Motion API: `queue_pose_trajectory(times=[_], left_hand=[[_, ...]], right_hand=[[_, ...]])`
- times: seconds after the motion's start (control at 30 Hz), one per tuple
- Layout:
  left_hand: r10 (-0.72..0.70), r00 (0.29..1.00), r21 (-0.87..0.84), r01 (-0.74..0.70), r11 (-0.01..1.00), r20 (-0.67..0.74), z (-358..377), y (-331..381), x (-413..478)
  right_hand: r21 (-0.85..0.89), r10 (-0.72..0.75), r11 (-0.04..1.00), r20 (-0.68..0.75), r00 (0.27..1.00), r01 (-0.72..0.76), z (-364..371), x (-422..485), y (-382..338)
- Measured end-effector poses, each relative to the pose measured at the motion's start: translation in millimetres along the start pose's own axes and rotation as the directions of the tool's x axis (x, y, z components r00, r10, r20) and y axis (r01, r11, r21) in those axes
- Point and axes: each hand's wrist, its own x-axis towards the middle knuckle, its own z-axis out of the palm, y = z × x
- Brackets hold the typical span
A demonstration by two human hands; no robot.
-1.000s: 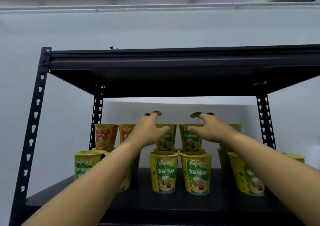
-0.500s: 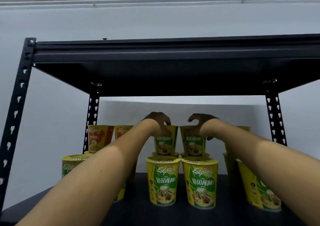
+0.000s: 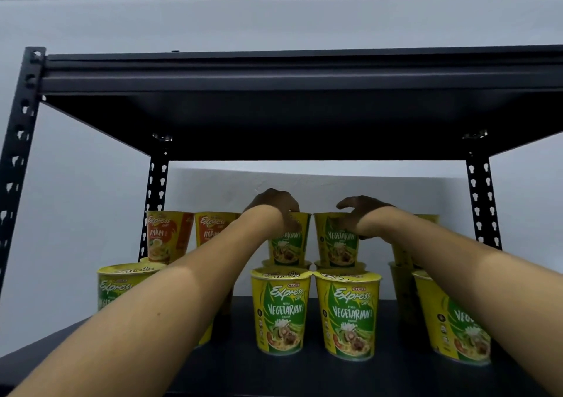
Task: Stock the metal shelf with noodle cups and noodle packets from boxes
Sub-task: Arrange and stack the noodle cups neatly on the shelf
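Noodle cups (image 3: 288, 244) | left hand (image 3: 274, 204), right hand (image 3: 362, 214) each grip one rim | headroom under shelf (image 3: 304, 116)

The left forearm (image 3: 182, 290) and right forearm (image 3: 457, 268) are seen bare along their whole visible length. The left hand (image 3: 274, 204) and right hand (image 3: 359, 214) are shadowed, so finer detail cannot be told.

I have only one view, the head camera. It sits lower than the top board of the metal shelf (image 3: 274, 70) and faces forward and a little upward, so I see this board from underneath. It is near: labels on the front noodle cups (image 3: 281, 311) are readable.
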Motion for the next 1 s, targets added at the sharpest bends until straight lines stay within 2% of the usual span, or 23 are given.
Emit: queue_pose_trajectory(times=[0.23, 0.33, 0.43, 0.5, 0.6, 0.73, 1.0], left_hand=[[-0.021, 1.000, 0.028, 0.020, 0.999, 0.018, -3, 4, -10], [-0.028, 0.999, -0.003, 0.028, 1.000, -0.022, -12, 7, -23], [0.085, 0.983, -0.017, -0.089, 0.996, -0.165, -19, 15, -34], [0.178, 0.959, -0.041, -0.191, 0.981, -0.219, -23, 27, -39], [0.280, 0.939, -0.078, -0.301, 0.951, -0.201, -29, 55, -42], [0.382, 0.912, -0.127, -0.401, 0.907, -0.151, -23, 91, -38], [0.385, 0.914, -0.155, -0.402, 0.902, -0.129, 6, 140, -22]], right_hand=[[-0.073, -0.006, 0.997, 0.034, 0.999, 0.008, -5, -15, -3], [-0.149, -0.049, 0.988, -0.015, 0.999, 0.046, -20, -38, -8], [-0.190, -0.148, 0.973, -0.057, 0.987, 0.135, -45, -69, -6], [-0.237, -0.169, 0.958, -0.004, 0.986, 0.163, -67, -89, -2], [-0.330, -0.101, 0.936, 0.076, 0.992, 0.121, -94, -115, 8], [-0.419, 0.009, 0.908, 0.075, 0.997, 0.023, -115, -143, 29], [-0.407, 0.121, 0.908, 0.026, 0.992, -0.100, -133, -165, 82]])
